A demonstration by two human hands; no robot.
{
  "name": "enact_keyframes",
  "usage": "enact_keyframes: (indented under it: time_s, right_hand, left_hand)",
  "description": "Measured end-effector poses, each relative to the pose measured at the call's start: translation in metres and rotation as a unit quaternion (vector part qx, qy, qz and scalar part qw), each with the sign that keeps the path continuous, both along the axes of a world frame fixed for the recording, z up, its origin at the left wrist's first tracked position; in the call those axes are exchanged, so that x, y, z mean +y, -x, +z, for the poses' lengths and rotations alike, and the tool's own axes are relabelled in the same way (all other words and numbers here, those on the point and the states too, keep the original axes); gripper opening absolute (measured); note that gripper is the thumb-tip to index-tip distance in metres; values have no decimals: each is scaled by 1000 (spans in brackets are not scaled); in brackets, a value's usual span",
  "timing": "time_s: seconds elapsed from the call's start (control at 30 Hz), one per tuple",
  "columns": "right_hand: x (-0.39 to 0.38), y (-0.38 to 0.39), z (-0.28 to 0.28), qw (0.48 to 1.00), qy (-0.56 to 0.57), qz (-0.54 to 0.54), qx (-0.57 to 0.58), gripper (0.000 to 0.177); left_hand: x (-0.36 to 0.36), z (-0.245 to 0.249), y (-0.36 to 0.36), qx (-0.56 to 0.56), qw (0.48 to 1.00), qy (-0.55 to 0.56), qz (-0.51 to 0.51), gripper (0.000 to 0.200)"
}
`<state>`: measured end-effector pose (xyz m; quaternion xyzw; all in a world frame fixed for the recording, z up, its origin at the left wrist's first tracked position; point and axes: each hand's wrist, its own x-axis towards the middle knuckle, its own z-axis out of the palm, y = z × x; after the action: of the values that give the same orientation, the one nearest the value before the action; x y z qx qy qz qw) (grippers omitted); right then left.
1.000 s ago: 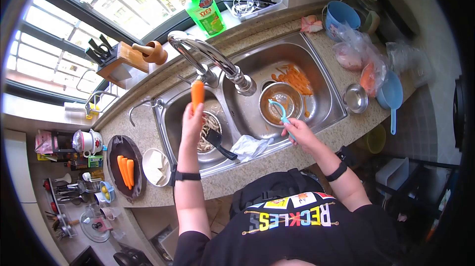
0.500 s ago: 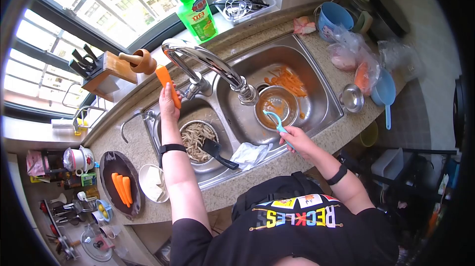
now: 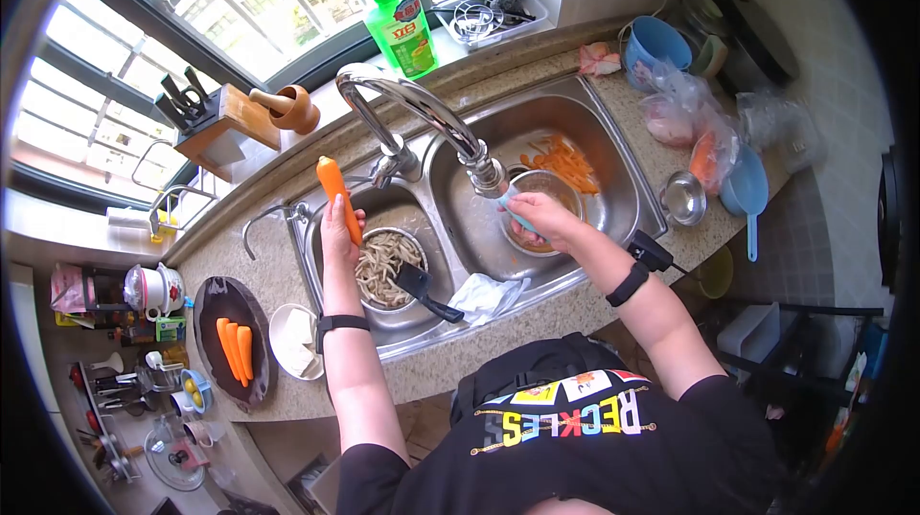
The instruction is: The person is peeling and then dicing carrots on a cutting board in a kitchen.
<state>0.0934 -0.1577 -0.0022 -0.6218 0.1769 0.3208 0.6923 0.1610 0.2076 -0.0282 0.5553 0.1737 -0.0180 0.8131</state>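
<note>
My left hand (image 3: 338, 235) is closed around the lower end of an orange carrot (image 3: 333, 182), held upright over the left basin. My right hand (image 3: 546, 220) grips a light blue peeler (image 3: 518, 212) just under the tap head (image 3: 487, 177); the fingers hide part of it. Beneath that hand a metal bowl (image 3: 572, 191) sits in the right basin, beside a heap of orange peelings (image 3: 559, 159). Below my left hand, a metal bowl of pale strips (image 3: 385, 261) stands in the left basin. A black tool with a flat head (image 3: 414, 278) rests across its edge.
A white cloth (image 3: 489, 297) lies on the sink's front edge. To the left are a white bowl (image 3: 295, 333) and a dark board (image 3: 213, 323) bearing several carrots (image 3: 233, 347). Behind stand a knife block (image 3: 225, 132) and green soap bottle (image 3: 401, 31). A metal cup (image 3: 683, 197) sits right.
My right hand has moved up and away from me with the peeler, to beneath the tap head. My left hand and the carrot have come down slightly toward me.
</note>
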Motion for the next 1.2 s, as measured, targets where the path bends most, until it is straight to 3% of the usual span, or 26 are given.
enact_keyframes:
  time_s: [0.13,0.3,0.43,0.53,0.6,0.63,0.7,0.77,0.83,0.93,1.1,1.17,1.2]
  right_hand:
    - [-23,18,0,998,23,62,3,27]
    - [-28,12,0,994,85,68,-14,27]
    - [-17,-9,-4,990,62,68,-106,24]
    - [-23,-13,2,984,106,85,-119,24]
    - [-38,-10,7,944,225,51,-236,24]
    - [-49,-8,13,943,228,49,-235,24]
    - [-73,-6,34,841,441,129,-287,25]
    - [-88,-8,58,829,471,145,-266,24]
    - [-106,-14,68,779,535,182,-273,23]
    - [-126,-34,62,743,564,170,-317,23]
    - [-116,-89,84,696,602,112,-375,23]
    - [-110,-119,92,699,597,94,-382,21]
    - [-109,-139,88,664,613,84,-419,21]
  left_hand:
    - [-4,3,19,-11,1000,7,14,28]
    - [-23,-10,44,4,994,-68,-81,28]
    - [-91,-4,62,52,986,-80,-139,24]
    - [-153,-2,63,64,979,11,-193,25]
    - [-186,-7,55,98,966,92,-220,27]
    - [-201,-11,49,118,959,127,-226,28]
    - [-227,-21,35,124,953,107,-255,32]
    - [-249,-10,30,142,940,223,-214,35]
    - [-256,-28,20,141,933,252,-214,39]
    - [-252,-42,10,144,892,381,-198,42]
    - [-231,-40,16,179,894,359,-199,38]
    - [-222,-35,27,139,926,226,-268,30]
    - [-220,-25,35,142,934,200,-258,27]
